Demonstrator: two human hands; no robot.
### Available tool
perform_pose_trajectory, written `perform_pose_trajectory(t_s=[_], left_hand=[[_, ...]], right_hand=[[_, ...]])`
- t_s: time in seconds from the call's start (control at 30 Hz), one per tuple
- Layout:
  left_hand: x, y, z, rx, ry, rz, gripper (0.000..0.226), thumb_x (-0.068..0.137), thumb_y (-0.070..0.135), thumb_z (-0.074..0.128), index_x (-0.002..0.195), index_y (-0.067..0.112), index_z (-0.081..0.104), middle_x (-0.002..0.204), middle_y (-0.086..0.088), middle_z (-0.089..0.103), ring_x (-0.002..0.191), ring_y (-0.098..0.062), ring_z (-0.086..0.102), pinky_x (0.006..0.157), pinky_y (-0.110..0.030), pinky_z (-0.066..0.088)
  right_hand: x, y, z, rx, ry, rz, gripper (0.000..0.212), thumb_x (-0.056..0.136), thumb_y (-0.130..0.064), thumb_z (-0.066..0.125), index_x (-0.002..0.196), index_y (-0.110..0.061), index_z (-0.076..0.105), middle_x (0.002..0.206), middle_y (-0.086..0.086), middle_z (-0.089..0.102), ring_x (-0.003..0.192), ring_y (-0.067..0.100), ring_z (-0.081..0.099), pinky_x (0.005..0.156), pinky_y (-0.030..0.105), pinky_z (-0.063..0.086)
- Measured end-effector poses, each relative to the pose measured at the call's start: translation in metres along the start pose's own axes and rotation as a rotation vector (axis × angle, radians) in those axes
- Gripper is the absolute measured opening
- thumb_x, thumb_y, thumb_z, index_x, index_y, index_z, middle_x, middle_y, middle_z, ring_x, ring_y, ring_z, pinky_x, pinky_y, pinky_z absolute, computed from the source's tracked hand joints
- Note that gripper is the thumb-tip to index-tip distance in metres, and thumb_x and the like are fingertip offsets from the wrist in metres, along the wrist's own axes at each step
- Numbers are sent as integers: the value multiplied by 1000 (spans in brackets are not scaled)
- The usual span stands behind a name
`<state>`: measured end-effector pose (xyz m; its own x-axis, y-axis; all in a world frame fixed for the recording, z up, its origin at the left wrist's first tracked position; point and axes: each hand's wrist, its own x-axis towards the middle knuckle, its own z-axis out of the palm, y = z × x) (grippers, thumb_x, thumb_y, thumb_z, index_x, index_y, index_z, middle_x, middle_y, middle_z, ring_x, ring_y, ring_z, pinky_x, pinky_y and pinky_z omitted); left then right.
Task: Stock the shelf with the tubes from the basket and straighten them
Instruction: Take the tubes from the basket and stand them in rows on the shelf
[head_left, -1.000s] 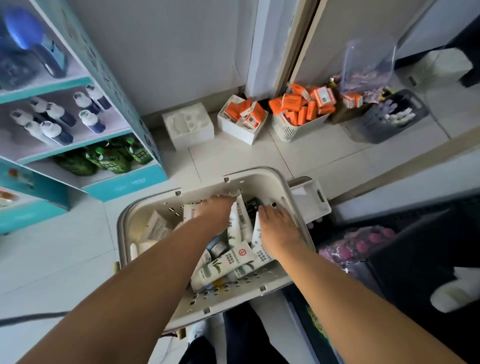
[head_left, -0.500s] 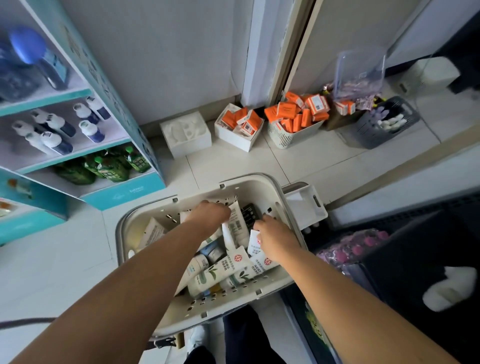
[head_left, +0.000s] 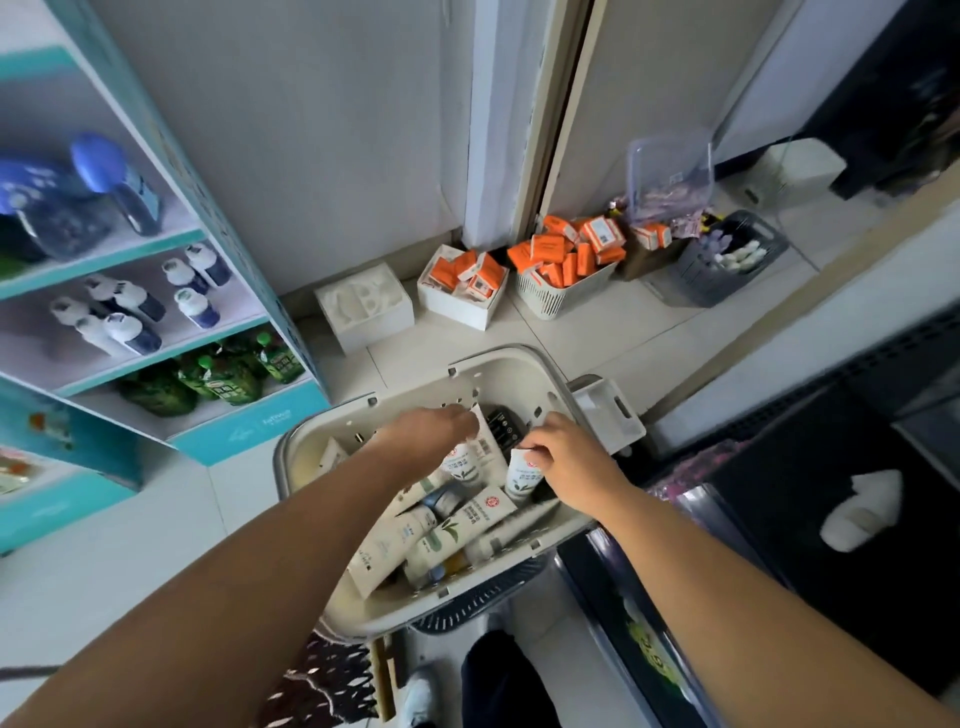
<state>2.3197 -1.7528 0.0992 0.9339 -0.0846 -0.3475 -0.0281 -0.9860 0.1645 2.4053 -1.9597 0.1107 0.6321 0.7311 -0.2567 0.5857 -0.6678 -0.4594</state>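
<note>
Both of your hands have come up out of the heap since a second ago, and each has brought a tube with it. Your left hand (head_left: 431, 431) has its fingers curled round the crimped end of the left tube (head_left: 467, 460), which stands nearly upright against the far side of the basket (head_left: 511, 371). Your right hand (head_left: 569, 460) pinches the top of the right tube (head_left: 519, 475), which is just beside the first and also raised on end.

Holding them by the flat crimp makes sense: it gives your fingers a firm edge and lets the cap end hang down, so each tube slides free of the loose tubes (head_left: 441, 535) lying crossed beneath.

Taking one in each hand probably halves your trips. The shelf (head_left: 171, 340) is to your left, well apart from the basket, with blue-capped bottles (head_left: 124, 322) on one level and green pouches (head_left: 228, 379) below. No tubes show on it yet, so stocking looks barely begun and straightening comes later.
</note>
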Motion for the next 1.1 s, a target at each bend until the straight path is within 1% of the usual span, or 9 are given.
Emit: perform_pose_trajectory(t_s=[0.3,0.43,0.53,0.63,0.7,0.77,0.83,1.0,1.1], left_hand=[[-66,8,-99,-84,347,-25,15,93,33,46,104,28,55,82,4,61,68,-18,54,58,-25,42],[-91,29,-143,-76,508,144,9,90,22,53,92,18,61,79,5,66,69,-25,59,58,-31,44],[-105,54,-174,-129,474,210,5,91,19,59,95,19,61,78,14,58,72,-18,55,61,-28,36],[-112,76,-197,-163,448,288,8,89,21,64,94,22,59,84,10,65,77,-16,59,66,-30,45],[-115,93,-213,-179,462,341,10,86,18,67,91,22,60,81,12,62,75,-12,56,64,-18,41],[-118,113,-229,-183,459,380,13,83,15,69,87,23,60,75,17,56,73,-8,53,61,-8,34],[-121,135,-243,-192,435,425,19,82,13,70,85,26,56,71,19,53,71,-5,52,61,-12,35],[-125,204,-277,-175,404,546,20,81,12,72,88,22,56,73,18,53,70,-4,50,59,-9,34],[-130,251,-295,-130,392,612,24,83,15,72,84,27,52,74,19,52,69,3,49,59,-13,34]], right_hand=[[-31,-53,-54,101,269,-56,17,87,-10,68,102,-9,75,98,3,60,87,23,61,82,40,51],[-54,-84,-87,99,417,-87,11,81,-11,73,91,-13,76,89,0,65,81,22,63,80,42,51],[-78,-102,-111,117,488,-89,10,82,-10,71,91,-12,76,89,-3,65,81,13,59,81,34,48],[-106,-112,-138,152,540,-69,10,83,-9,71,93,-9,75,87,-9,61,85,10,58,78,17,40],[-128,-116,-156,179,542,-51,11,83,-8,72,93,-8,75,82,-16,57,79,3,55,73,8,38],[-149,-117,-171,191,547,-60,10,82,-8,73,92,-7,75,81,-14,58,80,7,57,75,10,42],[-173,-114,-187,162,562,-53,11,82,-9,74,92,-9,75,83,-10,61,81,9,58,76,15,44],[-242,-99,-229,116,600,-5,11,83,-9,73,94,-10,76,77,-18,55,73,-4,54,70,6,39],[-284,-87,-250,144,624,45,8,82,-11,74,89,-15,75,80,-12,60,78,7,60,76,21,47]])
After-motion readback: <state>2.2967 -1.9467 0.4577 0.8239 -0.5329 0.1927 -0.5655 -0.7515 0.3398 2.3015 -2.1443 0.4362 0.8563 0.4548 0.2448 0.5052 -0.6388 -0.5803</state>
